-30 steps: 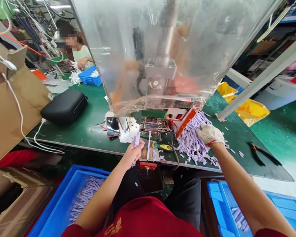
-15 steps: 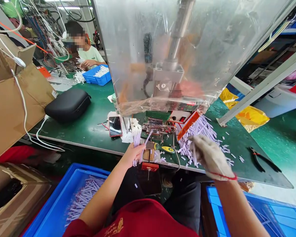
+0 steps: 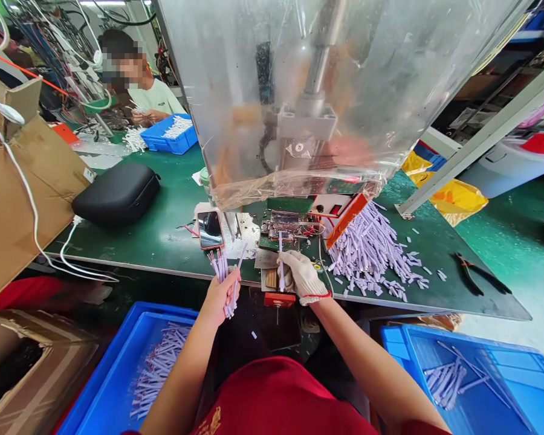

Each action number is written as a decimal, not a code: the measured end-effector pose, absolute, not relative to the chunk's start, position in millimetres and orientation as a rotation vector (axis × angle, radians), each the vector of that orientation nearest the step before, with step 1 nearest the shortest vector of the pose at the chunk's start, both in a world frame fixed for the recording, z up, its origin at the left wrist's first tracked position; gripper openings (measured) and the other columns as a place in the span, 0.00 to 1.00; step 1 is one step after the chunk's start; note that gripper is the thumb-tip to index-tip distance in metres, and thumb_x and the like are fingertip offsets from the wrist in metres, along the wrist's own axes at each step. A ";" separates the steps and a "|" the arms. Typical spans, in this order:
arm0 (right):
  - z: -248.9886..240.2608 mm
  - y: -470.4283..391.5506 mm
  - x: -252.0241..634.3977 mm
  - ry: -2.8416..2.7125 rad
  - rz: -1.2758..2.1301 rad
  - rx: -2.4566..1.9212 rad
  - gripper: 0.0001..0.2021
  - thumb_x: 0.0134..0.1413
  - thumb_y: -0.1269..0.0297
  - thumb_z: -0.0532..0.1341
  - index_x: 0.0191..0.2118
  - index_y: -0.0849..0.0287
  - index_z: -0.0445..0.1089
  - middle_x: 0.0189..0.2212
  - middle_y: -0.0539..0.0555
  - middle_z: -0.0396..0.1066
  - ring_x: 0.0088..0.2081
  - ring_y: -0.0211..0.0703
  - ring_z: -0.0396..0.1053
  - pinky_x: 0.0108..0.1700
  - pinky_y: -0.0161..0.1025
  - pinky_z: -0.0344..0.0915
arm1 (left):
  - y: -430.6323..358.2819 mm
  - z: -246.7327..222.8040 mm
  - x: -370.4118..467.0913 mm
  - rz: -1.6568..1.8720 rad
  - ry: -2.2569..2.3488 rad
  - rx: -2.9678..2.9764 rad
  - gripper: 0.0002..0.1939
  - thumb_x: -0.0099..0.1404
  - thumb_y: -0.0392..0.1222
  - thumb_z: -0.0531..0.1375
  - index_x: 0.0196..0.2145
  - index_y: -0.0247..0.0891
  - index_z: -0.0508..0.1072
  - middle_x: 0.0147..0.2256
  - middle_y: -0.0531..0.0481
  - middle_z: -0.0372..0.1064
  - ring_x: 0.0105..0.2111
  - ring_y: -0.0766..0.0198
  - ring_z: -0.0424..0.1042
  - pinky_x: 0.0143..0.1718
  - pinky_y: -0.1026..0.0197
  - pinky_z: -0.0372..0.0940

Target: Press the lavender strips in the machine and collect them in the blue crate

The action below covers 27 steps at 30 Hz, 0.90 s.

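Note:
A bundle of thin pale-lilac strips (image 3: 219,264), with reddish tips at the upper ends, is gripped in my bare left hand (image 3: 222,295). One strip leans out from the bundle toward the right. My right hand (image 3: 300,275), in a white glove with a red cuff edge, pinches a single lilac strip (image 3: 280,257). The far end of that strip reaches a small metal fixture (image 3: 284,222) under the machine. Below the gloved hand is a red block (image 3: 279,299) at the table edge. A yellow-green tool handle is mostly hidden behind the glove.
A clear-covered press (image 3: 308,121) stands ahead. Cut strips (image 3: 367,254) are heaped to the right, with pliers (image 3: 476,275) beyond. A phone (image 3: 210,229) and black case (image 3: 118,192) lie left. Blue bins (image 3: 102,386) flank my legs. Another person (image 3: 152,96) sits at far left.
My right hand has moved left from the strip heap to the front of the fixture and now holds a strip there. My left hand has drawn back left and down with its bundle.

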State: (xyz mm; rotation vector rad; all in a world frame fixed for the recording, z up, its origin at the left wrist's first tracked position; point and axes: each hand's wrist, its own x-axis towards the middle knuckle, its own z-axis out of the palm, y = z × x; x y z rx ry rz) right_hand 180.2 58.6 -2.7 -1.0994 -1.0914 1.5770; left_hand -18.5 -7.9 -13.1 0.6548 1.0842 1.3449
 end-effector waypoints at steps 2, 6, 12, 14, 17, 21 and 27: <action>-2.8 60.0 178.9 -1.051 1.583 -1.111 0.13 0.50 0.53 0.63 0.26 0.56 0.66 0.14 0.46 0.65 0.11 0.35 0.60 0.11 0.31 0.55 | -9.8 -16.0 -19.2 1.324 1.091 0.646 0.23 0.53 0.55 0.71 0.24 0.37 0.65 0.12 0.64 0.49 0.10 0.79 0.46 0.12 0.72 0.42; -1.0 63.2 176.6 -1.010 1.617 -1.104 0.13 0.49 0.53 0.63 0.27 0.57 0.66 0.14 0.46 0.66 0.10 0.35 0.58 0.10 0.32 0.56 | -11.8 -18.0 -19.4 1.275 1.135 0.658 0.24 0.53 0.57 0.70 0.22 0.36 0.66 0.12 0.62 0.52 0.10 0.79 0.46 0.12 0.72 0.39; -3.6 64.8 173.0 -1.000 1.632 -1.090 0.13 0.49 0.53 0.62 0.28 0.58 0.66 0.15 0.46 0.66 0.10 0.35 0.59 0.10 0.31 0.54 | -12.1 -15.5 -18.2 1.221 1.148 0.787 0.26 0.57 0.58 0.67 0.17 0.35 0.67 0.10 0.59 0.51 0.10 0.78 0.46 0.13 0.71 0.40; -2.7 64.4 174.0 -1.013 1.636 -1.105 0.13 0.50 0.52 0.62 0.28 0.57 0.65 0.14 0.46 0.64 0.10 0.34 0.58 0.10 0.30 0.53 | -11.4 -14.0 -18.1 1.220 1.159 0.832 0.26 0.58 0.58 0.67 0.17 0.35 0.67 0.12 0.58 0.55 0.11 0.79 0.47 0.13 0.70 0.41; 7.7 62.7 181.6 -1.071 1.524 -1.173 0.17 0.51 0.48 0.63 0.28 0.57 0.63 0.15 0.45 0.65 0.11 0.32 0.57 0.12 0.29 0.53 | -9.0 -8.4 -19.3 1.203 1.185 0.945 0.25 0.59 0.57 0.66 0.18 0.35 0.67 0.13 0.56 0.59 0.11 0.78 0.48 0.14 0.69 0.43; 32.2 53.0 191.8 -1.274 1.376 -1.112 0.18 0.52 0.46 0.65 0.33 0.58 0.68 0.22 0.48 0.70 0.17 0.32 0.63 0.17 0.29 0.59 | -1.6 3.9 -19.9 1.086 1.186 1.146 0.20 0.59 0.54 0.67 0.22 0.35 0.71 0.16 0.55 0.64 0.14 0.75 0.53 0.16 0.68 0.47; 40.1 35.0 186.3 -1.343 1.465 -1.028 0.17 0.55 0.48 0.64 0.29 0.58 0.66 0.18 0.48 0.67 0.17 0.34 0.63 0.19 0.30 0.60 | 3.8 13.8 -12.5 0.873 1.180 1.380 0.17 0.61 0.51 0.67 0.24 0.36 0.71 0.15 0.57 0.60 0.16 0.73 0.57 0.19 0.67 0.50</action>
